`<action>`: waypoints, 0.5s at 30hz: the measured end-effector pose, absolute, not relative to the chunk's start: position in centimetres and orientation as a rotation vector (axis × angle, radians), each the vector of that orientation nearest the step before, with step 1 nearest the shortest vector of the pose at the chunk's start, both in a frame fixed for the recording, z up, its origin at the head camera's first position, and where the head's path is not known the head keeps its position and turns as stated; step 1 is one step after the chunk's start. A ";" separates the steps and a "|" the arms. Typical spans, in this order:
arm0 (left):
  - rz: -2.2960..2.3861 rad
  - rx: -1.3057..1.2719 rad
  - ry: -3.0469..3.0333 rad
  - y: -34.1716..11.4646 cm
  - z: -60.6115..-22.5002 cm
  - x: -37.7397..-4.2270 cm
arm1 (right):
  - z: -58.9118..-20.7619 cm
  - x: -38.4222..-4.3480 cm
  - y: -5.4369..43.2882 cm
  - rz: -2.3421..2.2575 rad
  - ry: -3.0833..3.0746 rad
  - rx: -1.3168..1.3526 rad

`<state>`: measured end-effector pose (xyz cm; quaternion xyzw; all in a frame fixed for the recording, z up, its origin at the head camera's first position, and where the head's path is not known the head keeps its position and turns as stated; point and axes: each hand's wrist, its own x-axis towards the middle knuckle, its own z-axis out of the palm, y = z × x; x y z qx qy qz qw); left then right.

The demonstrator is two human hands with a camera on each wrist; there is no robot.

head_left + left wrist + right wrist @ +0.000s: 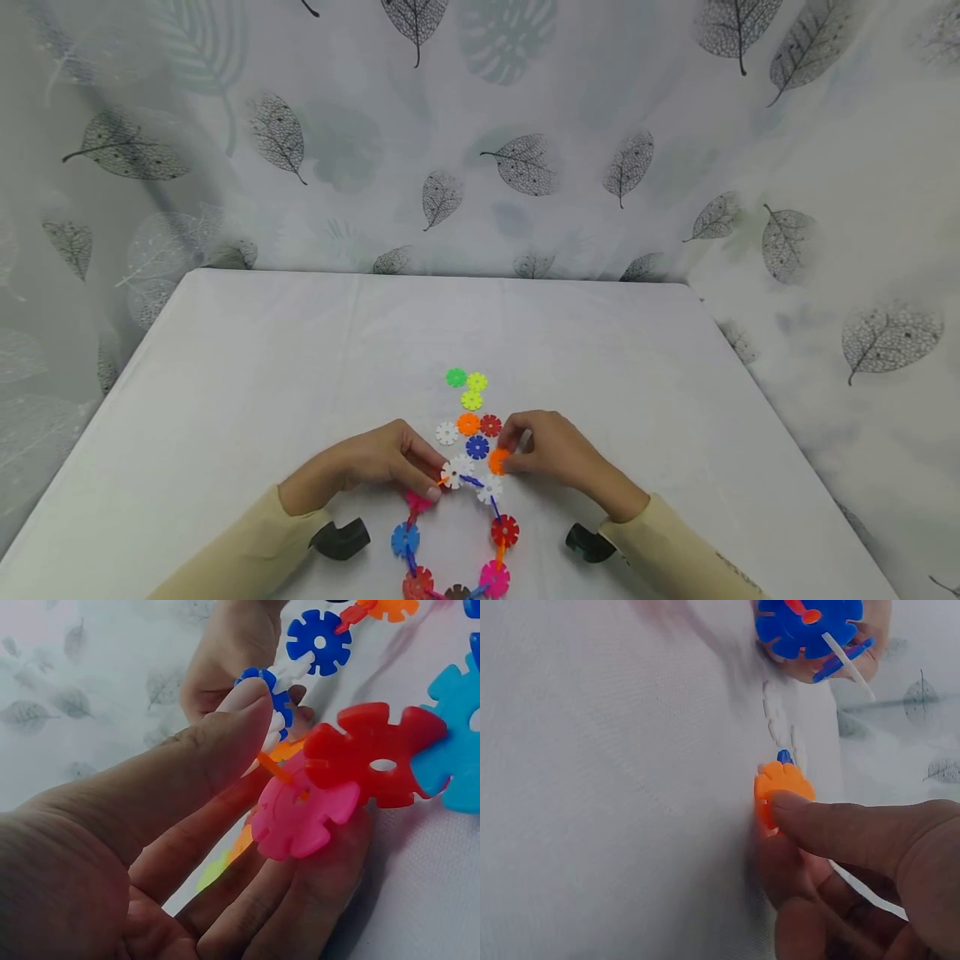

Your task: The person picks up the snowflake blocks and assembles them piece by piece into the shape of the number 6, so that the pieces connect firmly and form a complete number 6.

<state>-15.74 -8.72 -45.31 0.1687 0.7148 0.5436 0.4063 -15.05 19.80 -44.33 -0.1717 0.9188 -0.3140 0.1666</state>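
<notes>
A ring of linked, notched plastic flower discs lies on the white table, with a blue disc (405, 540) on its left and a red disc (505, 531) on its right. My left hand (382, 462) grips the ring at its upper left, between a pink disc (417, 502) and a white disc (457, 472). In the left wrist view, its thumb and fingers close around a pink disc (304, 817) joined to a red one (375, 754). My right hand (558, 450) pinches an orange disc (781, 787) between thumb and forefinger, just right of the ring's top.
Beyond the ring lie several loose discs: green (456, 377), yellow (472, 401), orange (468, 424), red (491, 426), white (447, 433) and blue (477, 447). Black wrist devices show at the left sleeve (247, 542) and right sleeve (675, 546). A leaf-print curtain (337, 208) hangs behind the table (300, 350).
</notes>
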 end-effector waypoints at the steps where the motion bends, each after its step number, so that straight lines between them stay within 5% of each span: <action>1: 1.377 0.429 1.802 -8.7 -45.4 -15.7 | -44.4 -15.1 19.9 -0.922 2.609 -0.476; 15: 1.487 0.424 1.819 -8.0 -45.9 -15.9 | -44.8 -15.3 20.2 -1.246 2.503 -0.438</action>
